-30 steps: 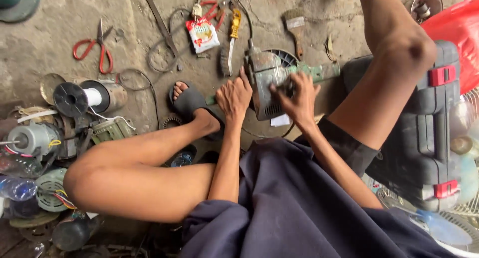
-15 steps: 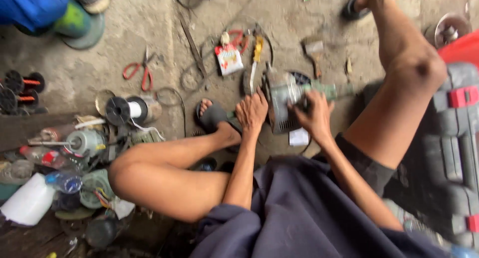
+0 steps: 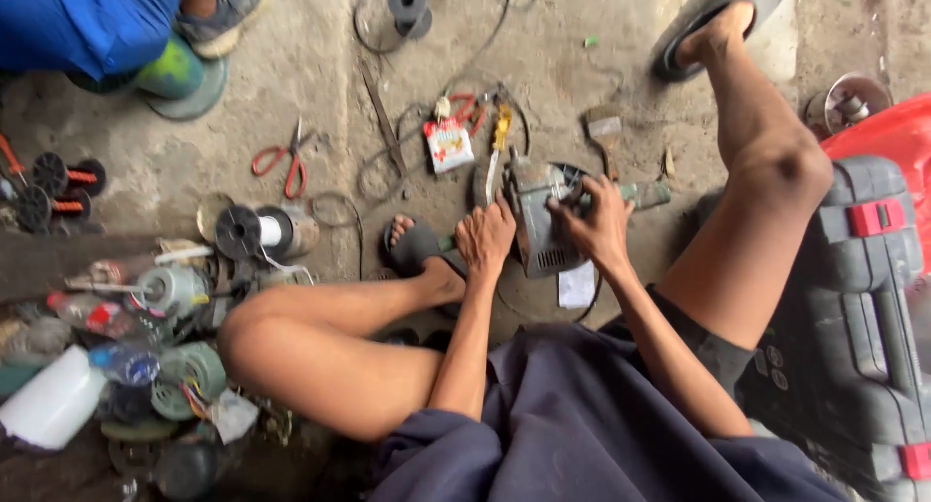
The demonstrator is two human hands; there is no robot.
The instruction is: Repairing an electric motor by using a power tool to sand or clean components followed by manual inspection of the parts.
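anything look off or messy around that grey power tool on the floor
The grey power tool lies on its side on bare concrete between both hands. Loose things are scattered around it: red scissors, a wire spool, a brush and a scrap of paper. Nothing looks spilled.

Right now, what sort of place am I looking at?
Probably an informal floor-level repair workshop. Both hands, left hand and right hand, rest on a grey power tool on bare concrete, with red-handled scissors, a wire spool and a grey tool case around.
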